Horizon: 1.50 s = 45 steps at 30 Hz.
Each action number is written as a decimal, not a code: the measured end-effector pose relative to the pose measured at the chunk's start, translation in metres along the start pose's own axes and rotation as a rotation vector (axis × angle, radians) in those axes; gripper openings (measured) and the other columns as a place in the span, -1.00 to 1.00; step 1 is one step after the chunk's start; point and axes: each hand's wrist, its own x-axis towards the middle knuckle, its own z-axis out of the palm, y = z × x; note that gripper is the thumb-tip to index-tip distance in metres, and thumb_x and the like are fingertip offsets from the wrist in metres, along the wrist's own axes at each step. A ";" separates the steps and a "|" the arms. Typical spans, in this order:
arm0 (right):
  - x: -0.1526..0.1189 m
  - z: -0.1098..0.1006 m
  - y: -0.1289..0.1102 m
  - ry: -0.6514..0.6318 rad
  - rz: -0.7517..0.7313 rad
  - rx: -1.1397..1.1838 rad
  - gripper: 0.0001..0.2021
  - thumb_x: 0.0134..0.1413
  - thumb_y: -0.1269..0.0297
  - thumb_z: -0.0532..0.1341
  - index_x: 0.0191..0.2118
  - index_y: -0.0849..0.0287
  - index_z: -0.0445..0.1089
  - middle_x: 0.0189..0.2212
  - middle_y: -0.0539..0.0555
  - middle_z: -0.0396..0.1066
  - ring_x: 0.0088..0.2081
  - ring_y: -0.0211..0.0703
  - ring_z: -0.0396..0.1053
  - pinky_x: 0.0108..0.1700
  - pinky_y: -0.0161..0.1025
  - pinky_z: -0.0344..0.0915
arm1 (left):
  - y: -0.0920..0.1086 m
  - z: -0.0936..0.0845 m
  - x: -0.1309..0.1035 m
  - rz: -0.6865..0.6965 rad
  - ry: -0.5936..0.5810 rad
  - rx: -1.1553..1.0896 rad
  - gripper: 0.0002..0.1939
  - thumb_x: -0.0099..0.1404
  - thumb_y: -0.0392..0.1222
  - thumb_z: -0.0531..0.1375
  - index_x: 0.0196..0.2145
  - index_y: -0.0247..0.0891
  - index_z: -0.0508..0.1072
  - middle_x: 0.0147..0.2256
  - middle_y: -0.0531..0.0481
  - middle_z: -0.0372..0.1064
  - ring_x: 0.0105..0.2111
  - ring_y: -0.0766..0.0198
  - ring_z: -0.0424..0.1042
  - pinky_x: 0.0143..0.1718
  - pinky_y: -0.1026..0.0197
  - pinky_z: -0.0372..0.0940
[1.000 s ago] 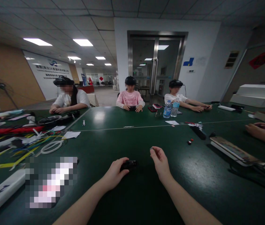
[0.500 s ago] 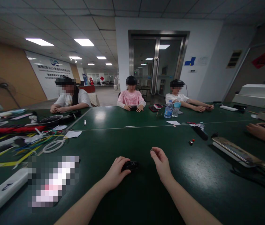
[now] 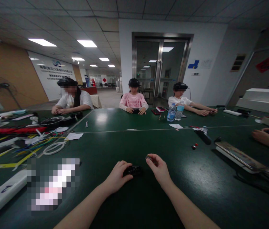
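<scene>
An office: lettered wall sign (image 3: pixel 53 72), ceiling light panels (image 3: pixel 87 43), glass doors (image 3: pixel 146 71).

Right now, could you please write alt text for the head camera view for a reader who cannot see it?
At a dark green table, a person's left hand grips a small black object while the right hand, beside it, pinches a tiny, unidentifiable item. Across the table sit three people in black headgear; two water bottles stand before the rightmost.
</scene>
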 end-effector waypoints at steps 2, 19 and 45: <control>0.000 0.001 0.001 -0.026 0.002 -0.027 -0.73 -0.10 0.13 0.20 -0.22 0.08 0.36 -0.33 0.01 0.39 -0.27 -0.12 0.34 -0.22 -0.15 0.29 | -0.001 0.000 0.000 0.001 0.001 0.001 -0.54 0.12 -0.08 0.13 -0.01 -0.16 0.27 -0.08 -0.06 0.24 -0.07 0.16 0.19 -0.03 0.14 0.13; -0.013 0.015 -0.009 -0.283 -0.161 -0.352 -0.80 -0.17 0.26 0.25 -0.30 -0.07 0.45 -0.28 0.00 0.39 -0.13 -0.01 0.24 -0.08 -0.03 0.14 | -0.002 0.003 0.003 0.029 0.028 0.021 -0.58 0.09 -0.14 0.16 -0.06 -0.17 0.31 -0.12 -0.07 0.26 -0.09 0.16 0.21 -0.05 0.13 0.14; -0.016 0.014 -0.011 -0.345 -0.161 -0.460 -0.73 -0.06 0.27 0.18 -0.18 -0.17 0.39 -0.10 -0.03 0.34 -0.01 -0.01 0.20 0.01 0.03 0.08 | -0.004 0.004 0.002 0.059 0.022 0.078 -0.64 0.20 -0.13 0.03 -0.02 -0.15 0.26 -0.07 -0.07 0.23 -0.06 0.16 0.19 -0.04 0.13 0.13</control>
